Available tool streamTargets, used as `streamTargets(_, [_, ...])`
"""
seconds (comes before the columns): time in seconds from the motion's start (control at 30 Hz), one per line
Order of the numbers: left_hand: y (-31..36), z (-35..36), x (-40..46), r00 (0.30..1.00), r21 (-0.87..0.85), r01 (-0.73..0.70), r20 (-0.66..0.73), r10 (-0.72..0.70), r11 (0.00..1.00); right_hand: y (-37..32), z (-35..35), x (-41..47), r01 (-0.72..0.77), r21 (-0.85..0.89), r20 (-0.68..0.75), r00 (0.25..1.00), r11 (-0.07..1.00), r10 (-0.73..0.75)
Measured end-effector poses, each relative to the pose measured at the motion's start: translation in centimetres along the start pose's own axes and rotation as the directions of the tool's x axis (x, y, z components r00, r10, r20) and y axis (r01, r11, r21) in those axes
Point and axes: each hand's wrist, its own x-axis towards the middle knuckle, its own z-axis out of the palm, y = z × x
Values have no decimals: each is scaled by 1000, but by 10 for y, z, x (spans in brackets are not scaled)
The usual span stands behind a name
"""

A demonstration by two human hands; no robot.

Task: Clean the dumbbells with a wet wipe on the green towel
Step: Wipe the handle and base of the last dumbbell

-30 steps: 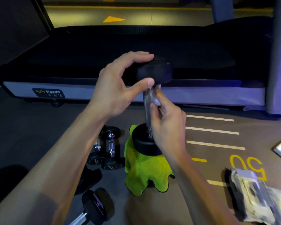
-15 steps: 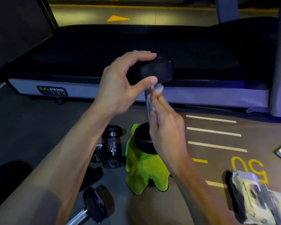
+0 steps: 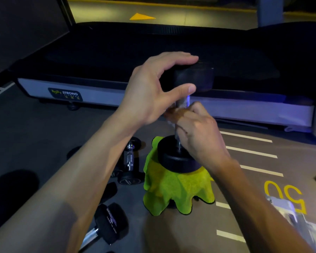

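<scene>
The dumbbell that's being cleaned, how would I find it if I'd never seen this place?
Find the long treadmill on the gym floor, then the bright green towel in front of it. The dumbbell being cleaned stands upright on that towel. The other dumbbells lie on the bare floor beside it; only this one stands on end with both hands on it.

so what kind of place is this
Most likely a gym floor: a treadmill with a fitness brand label runs across the back, several dumbbells lie on the dark floor, and painted distance lines with the number 50 mark the ground.
</scene>
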Motion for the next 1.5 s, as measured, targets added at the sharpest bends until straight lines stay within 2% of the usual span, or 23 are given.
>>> streamTargets(0.07, [-1, 1, 1, 1000, 0, 13, -8, -13, 1000, -3, -3, -13, 8, -13, 196, 981, 1000, -5])
streamTargets(0.17, [-4, 0, 1, 1000, 13, 17, -14, -16, 1000, -5, -7, -20, -79, -12, 459, 885, 997, 75])
streamTargets(0.23, [-5, -1, 0, 1000, 9, 17, -12, -17, 1000, -2, -11, -7, -61, 6, 517, 855, 998, 49])
streamTargets(0.27, [-6, -2, 0, 1000, 7, 17, -9, -17, 1000, -1, -14, 0, -34, 0, 486, 873, 999, 30])
streamTargets(0.37, [-7, -4, 0, 1000, 13, 7, -5, -7, 1000, 5, -22, 20, 29, -52, 166, 986, 998, -20])
streamTargets(0.43, [-6, -3, 2, 1000, 0, 11, -2, -11, 1000, 9, -19, 14, 58, -22, 34, 998, 998, -58])
streamTargets(0.47, [-7, -3, 3, 1000, -6, 15, -1, -15, 1000, 12, -16, 6, 89, 16, 45, 995, 996, -90])
streamTargets(0.57, [-9, -3, 2, 1000, -14, 21, 1, -21, 1000, 23, -10, -20, 93, 205, 238, 961, 974, -142])
streamTargets(0.63, [-10, -5, 1, 1000, -24, 20, 9, -20, 999, 27, -15, -22, 49, 252, 339, 931, 967, -135])
streamTargets(0.7, [-9, -5, 1, 1000, -31, 13, 26, -13, 999, 28, -22, -13, 61, 261, 358, 921, 963, -155])
streamTargets(0.73, [-8, -6, 1, 1000, -31, 9, 30, -8, 999, 27, -25, -7, 72, 257, 328, 931, 964, -157])
streamTargets(0.87, [-9, -7, 2, 999, -15, 4, 32, -3, 1000, 26, -24, 6, 32, 202, 37, 999, 979, -40])
streamTargets(0.93, [-8, -6, 3, 1000, -12, 4, 31, -3, 1000, 26, -18, -7, 19, 220, 67, 997, 975, -34])
streamTargets(1.03, [-9, -6, 3, 1000, -22, 12, 23, -11, 1000, 29, -14, -30, -2, 275, 229, 971, 962, -63])
streamTargets(1.1, [-9, -6, 2, 1000, -23, 11, 23, -10, 1000, 30, -18, -27, -8, 273, 239, 969, 962, -60])
streamTargets(1.13, [-8, -5, 2, 1000, -22, 5, 25, -5, 1000, 28, -21, -20, 4, 263, 192, 980, 965, -56])
streamTargets(1.2, [-7, -6, 2, 999, -21, -6, 31, 7, 1000, 23, -27, 0, 4, 234, -5, 1000, 972, -3])
streamTargets(1.27, [-6, -6, 2, 999, -13, -13, 36, 13, 1000, 19, -27, 15, -44, 203, -211, 974, 978, 88])
streamTargets(1.3, [-6, -6, 3, 999, -9, -11, 36, 12, 1000, 16, -24, 16, -66, 197, -259, 959, 978, 117])
streamTargets(1.37, [-7, -6, 4, 1000, -22, 4, 30, -3, 1000, 8, -12, -4, -105, 213, -242, 958, 971, 156])
streamTargets(1.5, [-13, -10, 2, 999, -44, 39, 7, -38, 998, 3, -2, -49, -133, 283, -121, 978, 950, 173])
